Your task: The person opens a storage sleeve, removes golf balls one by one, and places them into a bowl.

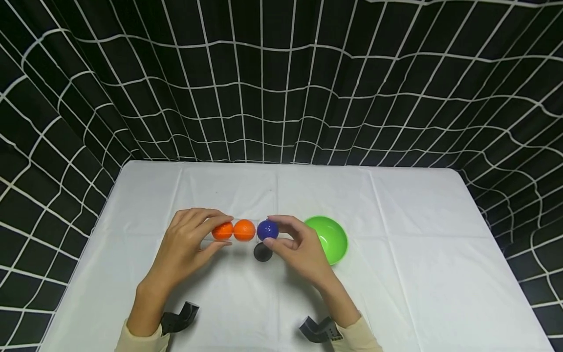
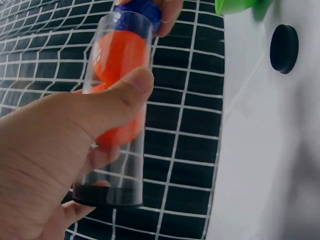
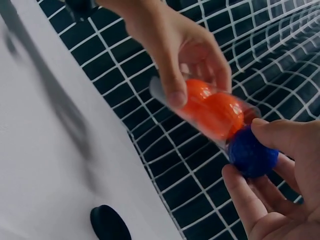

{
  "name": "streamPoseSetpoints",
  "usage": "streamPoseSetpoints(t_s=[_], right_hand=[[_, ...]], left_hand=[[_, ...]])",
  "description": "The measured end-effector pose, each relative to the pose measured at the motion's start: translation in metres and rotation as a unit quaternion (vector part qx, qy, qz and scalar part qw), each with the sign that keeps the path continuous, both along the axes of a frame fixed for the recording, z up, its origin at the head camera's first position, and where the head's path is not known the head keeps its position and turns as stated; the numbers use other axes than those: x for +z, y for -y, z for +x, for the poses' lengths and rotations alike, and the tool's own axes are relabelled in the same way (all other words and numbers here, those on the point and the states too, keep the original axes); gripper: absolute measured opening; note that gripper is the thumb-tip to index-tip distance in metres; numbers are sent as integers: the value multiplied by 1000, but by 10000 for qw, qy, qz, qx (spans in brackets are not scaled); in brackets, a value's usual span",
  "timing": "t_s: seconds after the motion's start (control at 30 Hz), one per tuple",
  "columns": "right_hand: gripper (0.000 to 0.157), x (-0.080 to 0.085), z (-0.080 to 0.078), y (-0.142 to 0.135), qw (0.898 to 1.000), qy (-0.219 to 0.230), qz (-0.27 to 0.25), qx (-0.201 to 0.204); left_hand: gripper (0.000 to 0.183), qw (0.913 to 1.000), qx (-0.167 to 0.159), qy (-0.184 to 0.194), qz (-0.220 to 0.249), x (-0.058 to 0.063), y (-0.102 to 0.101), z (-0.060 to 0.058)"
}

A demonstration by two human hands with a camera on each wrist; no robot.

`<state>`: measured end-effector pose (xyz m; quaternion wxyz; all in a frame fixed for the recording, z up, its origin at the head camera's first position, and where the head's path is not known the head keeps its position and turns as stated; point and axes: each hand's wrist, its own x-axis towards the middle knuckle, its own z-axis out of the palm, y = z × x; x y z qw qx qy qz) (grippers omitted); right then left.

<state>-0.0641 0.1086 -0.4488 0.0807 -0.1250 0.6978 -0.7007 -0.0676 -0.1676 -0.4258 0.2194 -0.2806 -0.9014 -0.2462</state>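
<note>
My left hand grips a clear plastic tube with a black base, its thumb along the near side. Inside sit two orange balls, one beside the other. The fingers and thumb of my right hand pinch a blue ball right at the tube's open end. In the left wrist view the blue ball overlaps the tube's rim. On the table below lies a round black cap. A green bowl stands just right of my right hand, which partly covers it.
A white cloth covers the table. Black curtains with a white net rise behind it and along both sides. Each wrist carries a black camera mount close over the tabletop.
</note>
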Motion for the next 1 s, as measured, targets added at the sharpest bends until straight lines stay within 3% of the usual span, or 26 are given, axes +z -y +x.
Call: streamPoseSetpoints(t_s=[0.27,0.47,0.77,1.0], right_hand=[[48,6,2,-11,9988,-301,-165,-356],[46,8,0,-28,9988,-260,-74,-411],[43,8,-5,-61,9945,-704,574,-528],[42,4,-8,-82,9821,-812,1495,-804]], left_hand=[[50,9971,-54,598,477,-7,-2,-3],[51,9963,-113,670,519,-10,-1,-2],[52,9960,-32,723,522,-11,-1,-2],[53,9955,23,814,494,-11,0,-3]])
